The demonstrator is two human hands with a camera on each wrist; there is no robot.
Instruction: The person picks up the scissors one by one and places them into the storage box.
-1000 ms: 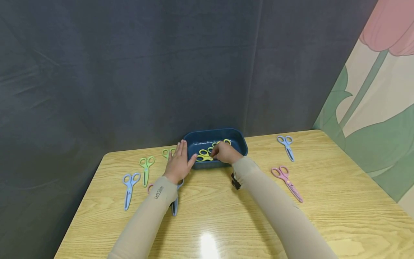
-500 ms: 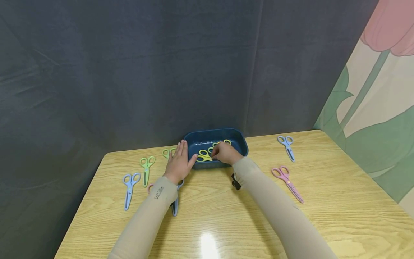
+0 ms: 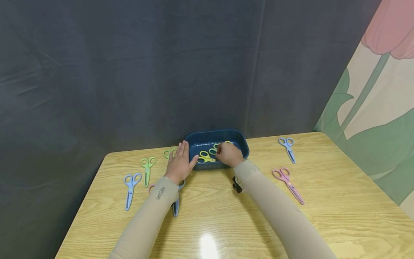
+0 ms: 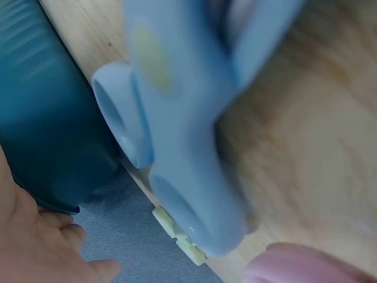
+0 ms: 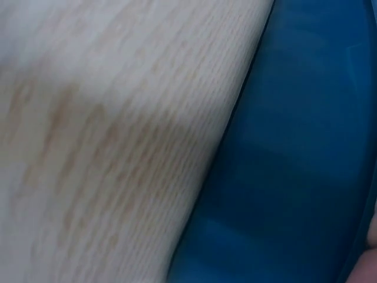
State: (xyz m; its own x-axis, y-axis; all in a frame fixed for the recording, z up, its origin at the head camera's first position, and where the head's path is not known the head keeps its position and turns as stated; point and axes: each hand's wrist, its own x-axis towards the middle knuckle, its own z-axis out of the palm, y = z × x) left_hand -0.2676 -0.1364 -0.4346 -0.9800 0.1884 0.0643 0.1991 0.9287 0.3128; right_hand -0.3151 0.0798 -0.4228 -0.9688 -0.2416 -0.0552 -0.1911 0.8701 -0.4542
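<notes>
In the head view a dark blue bin (image 3: 210, 133) stands at the table's back edge. Yellow scissors (image 3: 207, 157) lie inside, along its front wall, with yellow-green scissors (image 3: 213, 151) behind them. My left hand (image 3: 179, 163) rests on the bin's left rim, fingers straight. Over the bin's right half is my right hand (image 3: 230, 154), its fingers curled and the fingertips down beside the scissors; I cannot tell whether they pinch any. Blue scissors (image 4: 182, 118) loom large in the left wrist view, under my left forearm. Only the bin's wall (image 5: 283, 147) and a finger's edge show in the right wrist view.
On the left lie light blue scissors (image 3: 129, 190), green scissors (image 3: 147, 171) and another green pair (image 3: 166, 154) partly behind my hand. Pink scissors (image 3: 289, 185) and blue scissors (image 3: 287, 149) lie on the right. A dark curtain (image 3: 145, 79) hangs behind the table (image 3: 226, 223).
My right hand has shifted slightly to the right, away from the end of the yellow scissors in front. My left hand has stayed on the rim. The head view has shifted very slightly.
</notes>
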